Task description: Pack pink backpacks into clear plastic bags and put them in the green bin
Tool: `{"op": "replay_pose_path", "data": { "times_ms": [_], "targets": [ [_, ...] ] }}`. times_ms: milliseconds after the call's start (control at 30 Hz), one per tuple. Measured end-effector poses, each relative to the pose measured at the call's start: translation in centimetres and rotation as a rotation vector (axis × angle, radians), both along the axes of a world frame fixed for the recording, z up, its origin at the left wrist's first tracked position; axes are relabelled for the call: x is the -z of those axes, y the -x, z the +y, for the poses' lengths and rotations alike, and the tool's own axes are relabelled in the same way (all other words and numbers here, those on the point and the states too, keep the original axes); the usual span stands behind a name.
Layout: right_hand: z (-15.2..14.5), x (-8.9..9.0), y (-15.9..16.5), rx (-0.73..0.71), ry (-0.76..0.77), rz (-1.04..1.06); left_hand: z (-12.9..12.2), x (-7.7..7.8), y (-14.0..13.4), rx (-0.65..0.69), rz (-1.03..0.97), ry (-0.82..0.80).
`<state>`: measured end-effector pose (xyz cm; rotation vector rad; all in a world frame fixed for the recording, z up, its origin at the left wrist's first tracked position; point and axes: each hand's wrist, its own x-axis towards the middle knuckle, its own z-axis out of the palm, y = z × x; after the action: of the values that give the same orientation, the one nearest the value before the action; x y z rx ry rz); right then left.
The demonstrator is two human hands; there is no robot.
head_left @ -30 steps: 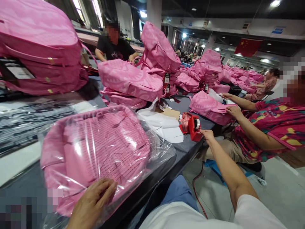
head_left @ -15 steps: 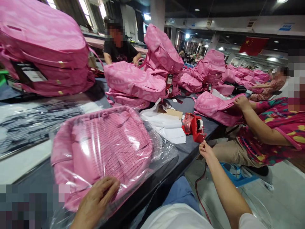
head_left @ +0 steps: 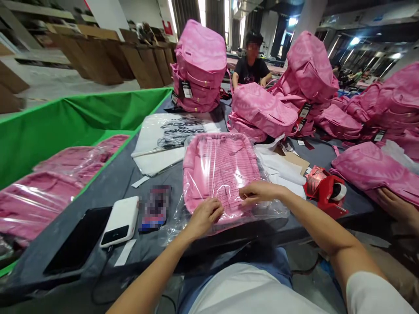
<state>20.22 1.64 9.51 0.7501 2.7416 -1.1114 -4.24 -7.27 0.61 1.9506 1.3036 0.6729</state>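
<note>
A pink backpack (head_left: 209, 174) lies inside a clear plastic bag (head_left: 275, 210) at the table's near edge. My left hand (head_left: 206, 214) rests on the bag's near side with its fingers bent and closed on the plastic. Just to the right, my right hand (head_left: 258, 192) is over the bagged backpack. Its fingers are pressed together, and I cannot make out what is between them. On the right, a red tape dispenser (head_left: 329, 198) with a roll of tape stands beside my right forearm.
Left on the table lie a white power bank (head_left: 121, 220), a dark phone (head_left: 78, 240) and flat printed bags (head_left: 163, 135). A green-walled bin (head_left: 108, 109) holds bagged backpacks. Pink backpacks (head_left: 199, 65) are stacked behind. A co-worker's hand (head_left: 397, 205) touches a backpack at right.
My right hand has moved left from beside the tape dispenser to the bagged backpack. My left hand stays on the bag, its fingers now more bent. The view has swung left.
</note>
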Motion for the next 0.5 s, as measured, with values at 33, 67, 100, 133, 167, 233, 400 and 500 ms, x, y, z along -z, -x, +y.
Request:
{"op": "replay_pose_path", "data": {
  "times_ms": [33,67,100,133,167,233,400,500],
  "targets": [
    [0.7,0.1,0.8,-0.037,-0.041,-0.105,0.0,0.0,0.0,0.003,0.002,-0.001],
    [1.2,0.3,1.5,-0.049,-0.066,-0.192,0.0,0.1,0.0,0.008,0.004,0.000],
    [1.6,0.5,1.9,-0.031,-0.089,-0.258,0.0,0.1,0.1,0.012,0.004,0.000],
    [1.8,0.7,2.0,0.021,-0.123,-0.303,0.0,0.1,0.1,0.017,0.003,-0.003],
    [1.8,0.9,1.8,0.103,-0.170,-0.330,0.0,0.1,0.1,0.022,0.002,-0.007],
    [1.3,1.2,0.8,0.312,-0.302,-0.342,0.0,0.2,0.3,0.030,-0.004,-0.020],
    [-3.8,3.7,-2.0,0.312,-0.669,0.006,0.4,0.6,0.3,0.042,0.015,-0.047],
    [-7.6,7.1,-2.4,0.120,-0.850,0.102,-0.1,0.5,0.0,0.041,0.062,-0.100]
  ]
}}
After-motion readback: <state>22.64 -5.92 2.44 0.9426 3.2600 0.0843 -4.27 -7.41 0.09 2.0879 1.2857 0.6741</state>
